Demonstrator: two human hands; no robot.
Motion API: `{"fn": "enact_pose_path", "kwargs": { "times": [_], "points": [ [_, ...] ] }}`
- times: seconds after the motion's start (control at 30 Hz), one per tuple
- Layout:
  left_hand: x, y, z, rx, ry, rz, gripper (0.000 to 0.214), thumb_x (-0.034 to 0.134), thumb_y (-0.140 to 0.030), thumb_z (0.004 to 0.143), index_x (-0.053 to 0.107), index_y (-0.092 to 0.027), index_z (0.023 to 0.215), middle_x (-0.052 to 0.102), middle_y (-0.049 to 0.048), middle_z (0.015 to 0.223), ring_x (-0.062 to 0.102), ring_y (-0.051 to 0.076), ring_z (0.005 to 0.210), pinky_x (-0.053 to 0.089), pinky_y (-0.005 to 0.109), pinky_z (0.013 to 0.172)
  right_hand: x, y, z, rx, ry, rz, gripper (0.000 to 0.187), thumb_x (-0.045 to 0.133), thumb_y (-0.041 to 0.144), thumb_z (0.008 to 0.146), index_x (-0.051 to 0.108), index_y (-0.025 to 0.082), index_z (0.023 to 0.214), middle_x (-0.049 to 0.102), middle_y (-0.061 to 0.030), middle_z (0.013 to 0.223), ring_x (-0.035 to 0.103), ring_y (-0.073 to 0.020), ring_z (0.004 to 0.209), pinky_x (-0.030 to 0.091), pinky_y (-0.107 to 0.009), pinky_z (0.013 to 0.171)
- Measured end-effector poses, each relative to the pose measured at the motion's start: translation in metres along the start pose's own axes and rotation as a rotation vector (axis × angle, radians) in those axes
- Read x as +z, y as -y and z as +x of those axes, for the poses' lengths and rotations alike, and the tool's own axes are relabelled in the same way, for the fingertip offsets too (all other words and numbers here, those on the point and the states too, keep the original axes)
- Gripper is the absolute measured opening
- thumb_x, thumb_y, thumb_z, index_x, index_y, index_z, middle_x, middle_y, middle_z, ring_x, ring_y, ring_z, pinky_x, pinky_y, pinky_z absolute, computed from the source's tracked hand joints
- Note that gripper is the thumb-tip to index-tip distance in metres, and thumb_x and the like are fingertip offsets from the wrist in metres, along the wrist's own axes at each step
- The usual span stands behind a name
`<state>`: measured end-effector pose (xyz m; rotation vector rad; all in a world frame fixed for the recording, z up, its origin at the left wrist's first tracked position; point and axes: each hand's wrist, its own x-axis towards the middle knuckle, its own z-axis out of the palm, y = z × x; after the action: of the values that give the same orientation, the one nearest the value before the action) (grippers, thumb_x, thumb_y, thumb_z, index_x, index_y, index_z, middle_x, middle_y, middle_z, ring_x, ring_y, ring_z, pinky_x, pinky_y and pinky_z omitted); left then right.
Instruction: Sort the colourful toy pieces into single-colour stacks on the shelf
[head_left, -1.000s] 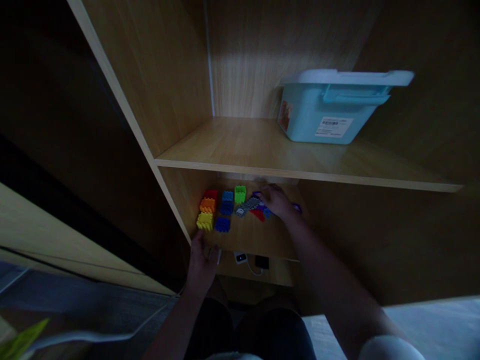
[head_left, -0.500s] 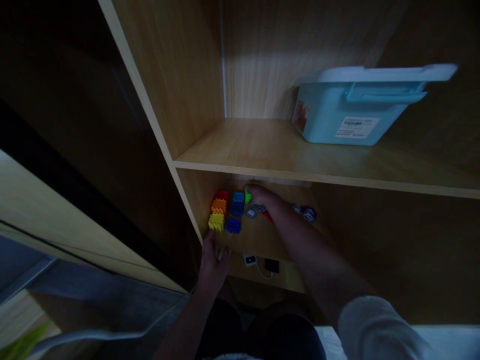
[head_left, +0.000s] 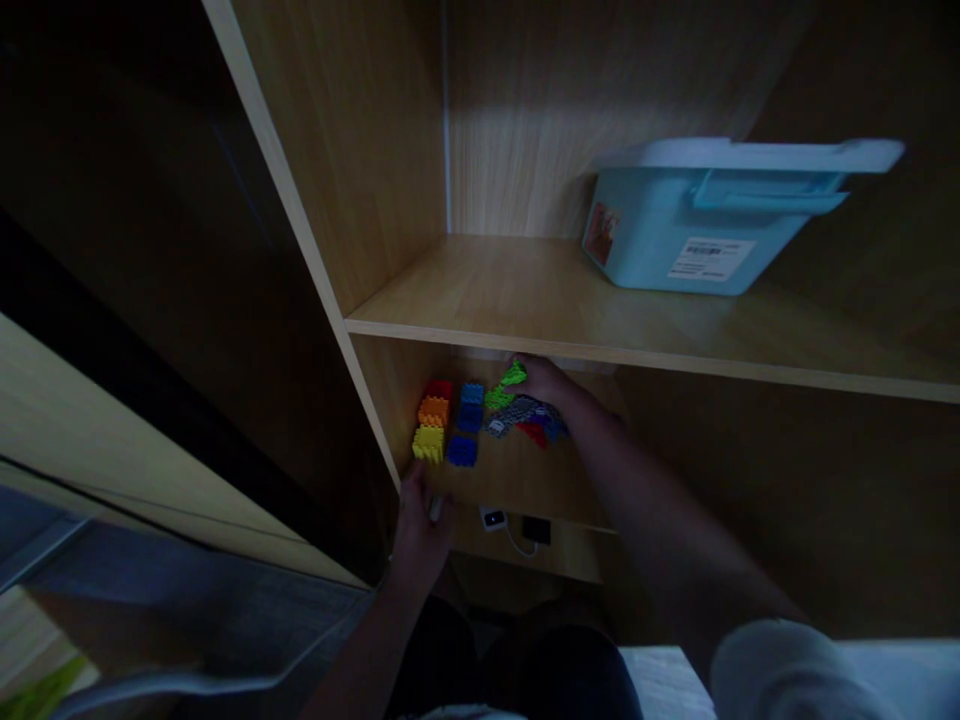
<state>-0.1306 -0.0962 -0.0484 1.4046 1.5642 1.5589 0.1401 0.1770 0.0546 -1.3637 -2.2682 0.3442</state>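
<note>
My left hand [head_left: 420, 515] rests at the front edge of the lower shelf with thumb and fingers apart, just below a yellow toy block stack [head_left: 429, 443]. Behind the yellow stack stand an orange stack [head_left: 434, 410] and a red one [head_left: 441, 389]. A second row has a light blue stack [head_left: 472, 393] and dark blue stacks [head_left: 463, 451]. My right hand [head_left: 546, 380] reaches in at the back, its fingers closed on a bright green toy piece [head_left: 514, 373]. More green pieces [head_left: 498, 398] lie just below it. Grey pieces [head_left: 517, 410] and a red piece [head_left: 533, 432] lie beside them.
Above, a wooden shelf [head_left: 525, 285] carries a light blue lidded bin [head_left: 690, 220] with a white label. Below the toys, a white device [head_left: 493, 518] and a black box [head_left: 536, 530] are joined by a cable. A cabinet side panel [head_left: 300, 220] stands at left.
My right hand has shifted slightly right, with the green piece in its fingers. More green, grey and purple-blue pieces now show beneath it. My left hand stays at the shelf edge.
</note>
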Motion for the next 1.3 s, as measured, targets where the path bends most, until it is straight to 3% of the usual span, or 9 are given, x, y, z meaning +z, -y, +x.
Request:
{"fn": "enact_pose_path", "kwargs": {
  "times": [0.17, 0.4, 0.6, 0.73, 0.9, 1.1, 1.3],
  "points": [
    [-0.002, 0.001, 0.001, -0.001, 0.025, 0.044, 0.065, 0.07, -0.032, 0.096, 0.046, -0.029, 0.157, 0.051, 0.0133, 0.164, 0.054, 0.032, 0.152, 0.045, 0.059, 0.129, -0.02, -0.004, -0.021, 0.045, 0.014, -0.053, 0.053, 0.095, 0.04, 0.077, 0.072, 0.021, 0.122, 0.08, -0.0076, 0.114, 0.073, -0.0264, 0.103, 0.054, -0.034, 0.094],
    [0.001, 0.001, 0.003, 0.003, 0.003, -0.002, 0.064, 0.072, -0.034, 0.094, 0.049, -0.027, 0.154, 0.053, 0.0133, 0.161, 0.056, 0.031, 0.148, 0.052, 0.055, 0.124, -0.043, -0.008, -0.053, 0.134, 0.012, -0.115, 0.063, 0.094, 0.047, 0.078, 0.072, 0.021, 0.131, 0.081, -0.0119, 0.12, 0.076, -0.0305, 0.108, 0.057, -0.036, 0.096],
    [0.0, 0.004, 0.003, 0.006, 0.017, 0.063, 0.065, 0.071, -0.034, 0.095, 0.047, -0.024, 0.155, 0.053, 0.015, 0.16, 0.054, 0.032, 0.15, 0.044, 0.058, 0.129, -0.049, -0.02, -0.074, 0.234, 0.042, -0.193, 0.064, 0.089, 0.054, 0.084, 0.071, 0.018, 0.134, 0.079, -0.017, 0.129, 0.076, -0.0345, 0.117, 0.058, -0.039, 0.099],
    [0.001, 0.003, 0.003, 0.001, -0.012, 0.059, 0.062, 0.072, -0.033, 0.095, 0.05, -0.027, 0.153, 0.055, 0.0141, 0.158, 0.058, 0.032, 0.146, 0.05, 0.057, 0.125, -0.047, -0.03, -0.083, 0.268, 0.043, -0.185, 0.067, 0.082, 0.058, 0.09, 0.068, 0.017, 0.141, 0.077, -0.0192, 0.134, 0.074, -0.0345, 0.122, 0.058, -0.041, 0.103],
    [0.0, -0.002, 0.002, 0.018, 0.004, 0.092, 0.065, 0.07, -0.032, 0.095, 0.048, -0.022, 0.155, 0.054, 0.0175, 0.159, 0.056, 0.033, 0.148, 0.049, 0.057, 0.126, -0.036, -0.019, -0.086, 0.17, -0.043, -0.202, 0.06, 0.071, 0.056, 0.099, 0.066, 0.015, 0.141, 0.068, -0.0224, 0.144, 0.066, -0.035, 0.135, 0.05, -0.046, 0.116],
    [-0.001, -0.003, 0.002, 0.018, 0.023, 0.112, 0.066, 0.068, -0.032, 0.096, 0.045, -0.023, 0.157, 0.052, 0.0168, 0.161, 0.053, 0.033, 0.151, 0.044, 0.058, 0.129, 0.004, 0.041, -0.062, -0.183, -0.05, -0.098, 0.043, 0.073, 0.038, 0.1, 0.068, 0.016, 0.136, 0.068, -0.0178, 0.139, 0.064, -0.0297, 0.132, 0.049, -0.042, 0.117],
    [-0.002, 0.001, 0.0, 0.043, 0.04, 0.043, 0.066, 0.068, -0.029, 0.096, 0.045, -0.027, 0.158, 0.05, 0.0145, 0.164, 0.054, 0.031, 0.151, 0.047, 0.058, 0.128, 0.049, 0.076, -0.01, -0.135, 0.081, -0.071, 0.035, 0.064, 0.014, 0.101, 0.07, 0.018, 0.135, 0.07, -0.0168, 0.143, 0.066, -0.0264, 0.131, 0.048, -0.039, 0.116]
  ]
}}
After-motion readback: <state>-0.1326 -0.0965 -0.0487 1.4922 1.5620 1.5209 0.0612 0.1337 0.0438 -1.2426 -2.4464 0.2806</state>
